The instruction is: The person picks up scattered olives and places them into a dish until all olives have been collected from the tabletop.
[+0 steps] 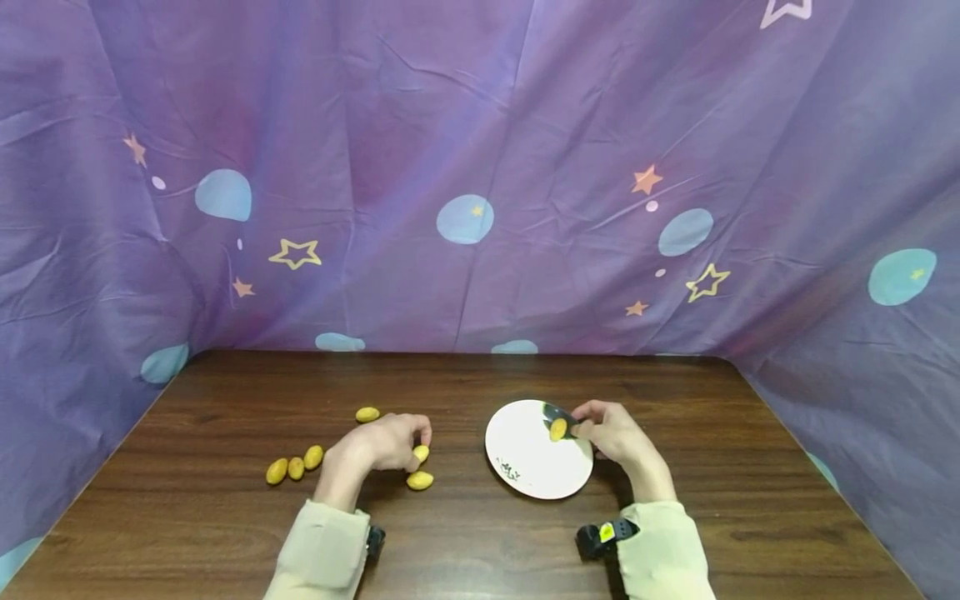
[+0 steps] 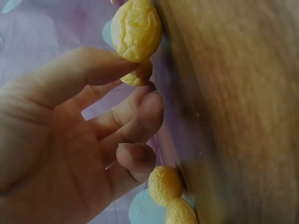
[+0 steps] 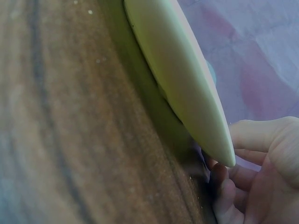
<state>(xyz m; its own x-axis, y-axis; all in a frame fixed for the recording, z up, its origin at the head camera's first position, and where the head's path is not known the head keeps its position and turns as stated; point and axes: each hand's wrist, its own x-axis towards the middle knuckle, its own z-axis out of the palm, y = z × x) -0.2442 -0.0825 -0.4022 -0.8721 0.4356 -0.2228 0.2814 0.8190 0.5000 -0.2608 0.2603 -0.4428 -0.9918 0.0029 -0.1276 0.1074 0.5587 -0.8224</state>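
Note:
My left hand [image 1: 382,442] reaches down to the table, thumb and fingertips around a small wrinkled yellow fruit [image 1: 422,453]. In the left wrist view that fruit [image 2: 140,75] shows between thumb and fingers, partly hidden by the thumb. Another yellow fruit [image 1: 420,481] lies just nearer. With thumb above and fingers below, my right hand [image 1: 617,435] grips the right rim of a white plate [image 1: 525,442]. One yellow fruit [image 1: 558,429] sits on the plate's dark leaf pattern, close to the right thumb. The plate's edge [image 3: 187,93] looks tilted above the table in the right wrist view.
Three yellow fruits [image 1: 296,468] lie in a row left of my left forearm. One more fruit [image 1: 367,414] lies behind the left hand. A dark wooden table [image 1: 465,550] meets a purple patterned cloth [image 1: 405,167] at its back and sides.

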